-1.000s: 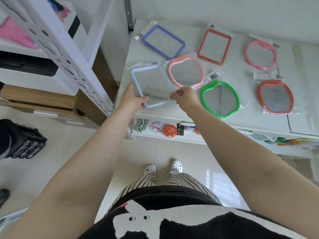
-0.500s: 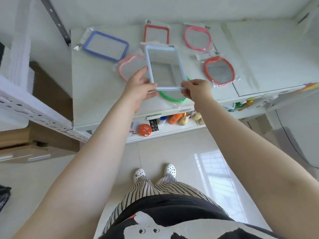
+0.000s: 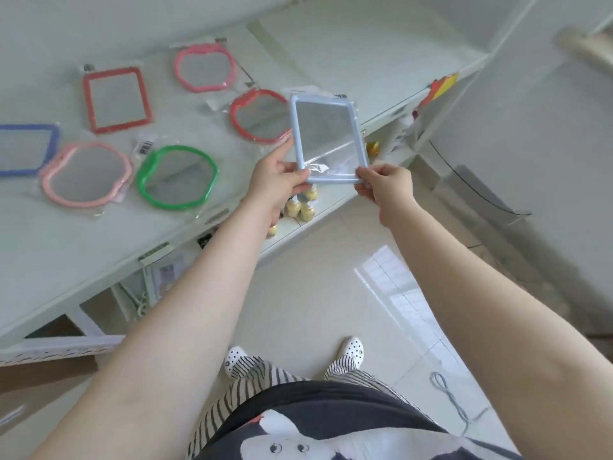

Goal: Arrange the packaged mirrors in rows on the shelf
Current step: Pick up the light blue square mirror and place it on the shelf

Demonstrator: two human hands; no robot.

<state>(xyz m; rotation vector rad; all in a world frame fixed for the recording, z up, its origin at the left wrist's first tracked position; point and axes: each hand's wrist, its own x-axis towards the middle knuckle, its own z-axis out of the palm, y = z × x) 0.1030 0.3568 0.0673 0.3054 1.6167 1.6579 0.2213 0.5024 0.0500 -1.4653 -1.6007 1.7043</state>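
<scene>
Six packaged mirrors lie on the white shelf (image 3: 365,54); my left hand (image 3: 275,180) and right hand (image 3: 384,184) pinch the unplaced pale-blue rectangular packaged mirror (image 3: 326,137)

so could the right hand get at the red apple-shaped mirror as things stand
Probably not right away: the right hand is pinching the light blue rectangular mirror, which both hands hold up partly in front of the red apple-shaped mirror. It would have to let go first.

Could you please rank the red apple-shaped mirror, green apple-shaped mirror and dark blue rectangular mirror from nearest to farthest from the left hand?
1. Red apple-shaped mirror, just above the left hand.
2. Green apple-shaped mirror, leftward.
3. Dark blue rectangular mirror, far left edge.
</scene>
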